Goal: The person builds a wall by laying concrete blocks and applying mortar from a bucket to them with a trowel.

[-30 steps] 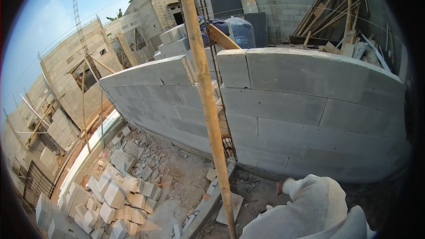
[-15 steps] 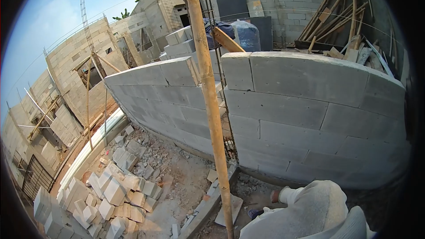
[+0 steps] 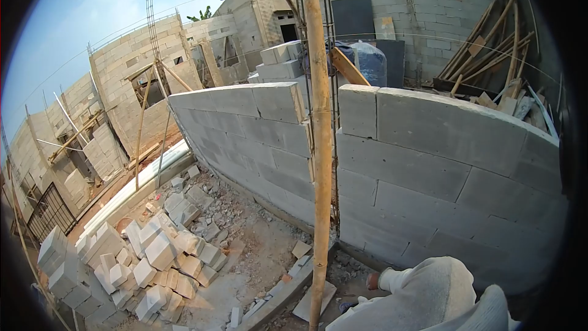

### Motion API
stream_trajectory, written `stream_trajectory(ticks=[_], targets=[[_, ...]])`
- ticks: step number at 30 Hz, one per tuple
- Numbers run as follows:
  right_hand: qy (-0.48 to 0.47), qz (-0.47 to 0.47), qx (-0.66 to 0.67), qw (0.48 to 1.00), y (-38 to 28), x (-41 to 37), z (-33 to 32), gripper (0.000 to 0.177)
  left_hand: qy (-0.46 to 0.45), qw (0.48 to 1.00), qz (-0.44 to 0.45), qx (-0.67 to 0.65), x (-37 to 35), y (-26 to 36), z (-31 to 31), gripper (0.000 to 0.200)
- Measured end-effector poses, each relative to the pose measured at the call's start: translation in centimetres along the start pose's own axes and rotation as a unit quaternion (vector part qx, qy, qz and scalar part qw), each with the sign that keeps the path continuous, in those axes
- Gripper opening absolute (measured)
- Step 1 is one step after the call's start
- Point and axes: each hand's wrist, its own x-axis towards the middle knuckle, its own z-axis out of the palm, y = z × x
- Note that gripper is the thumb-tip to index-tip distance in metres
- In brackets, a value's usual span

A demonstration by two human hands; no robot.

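Observation:
Neither of my hands can be made out. Light grey clothing (image 3: pixel 429 291) fills the bottom right, bent like a knee or an elbow. At its pale end a small patch of bare skin (image 3: pixel 372 281) shows, too small to tell whether it is part of a hand or a foot. Close by, a dark bluish item (image 3: pixel 346 306) is partly covered by the cloth. An upright bamboo pole (image 3: pixel 320 147) crosses the middle of the view. Behind it stands a wall of large grey blocks (image 3: pixel 429 147), with a gap where steel reinforcing bars (image 3: pixel 334 165) rise.
Left of the pole, pale blocks (image 3: pixel 160 251) lie in a loose heap beside rubble (image 3: pixel 214 227). A low concrete edge (image 3: pixel 275 306) runs along the ground. White pipes (image 3: pixel 131 193) lie farther left. Wooden poles (image 3: pixel 490 55) lean in the back right corner.
The view has swung left and slightly up, so the walls and block heap sit farther right or lower in it. The grey clothing has barely shifted.

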Motion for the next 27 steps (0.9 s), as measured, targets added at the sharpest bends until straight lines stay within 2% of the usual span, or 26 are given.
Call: stream_trajectory(ticks=[3,6,9,12,18,21,22,25,27], targets=[[-0.011,0.028,0.047,0.998,0.5,-0.3,0.1,0.024,-0.001,1.0,-0.005,0.003,0.3,-0.1,0.0,0.058],[0.068,-0.005,0.019,0.998,1.3,-0.5,0.7,0.022,-0.004,1.0,-0.009,0.003,0.5,-0.2,0.4,0.058],[0.018,0.029,-0.006,0.999,1.5,-1.1,-0.2,0.022,-0.009,1.0,-0.014,0.008,0.7,-0.2,0.7,0.058],[0.0,0.069,0.028,0.997,1.6,-2.0,-0.8,0.021,-0.015,1.0,-0.016,0.007,0.9,-0.2,1.2,0.058],[0.026,0.083,-0.069,0.994,3.1,-1.4,0.7,0.023,-0.041,0.999,-0.016,0.022,1.4,-0.3,3.4,0.058],[0.028,0.053,-0.144,0.988,4.3,-1.0,1.2,0.024,-0.064,0.997,-0.015,0.034,1.6,-0.1,5.5,0.058],[0.009,0.095,-0.106,0.99,3.8,-2.2,0.0,0.023,-0.07,0.997,-0.016,0.037,1.7,-0.1,6.3,0.058],[0.091,0.113,-0.01,0.989,4.0,-5.2,0.0,0.026,-0.09,0.995,-0.02,0.049,1.8,-0.3,8.0,0.058],[0.077,0.174,-0.027,0.981,7.4,-3.2,3.7,0.03,-0.101,0.993,-0.025,0.056,1.8,-0.5,9.1,0.058]])
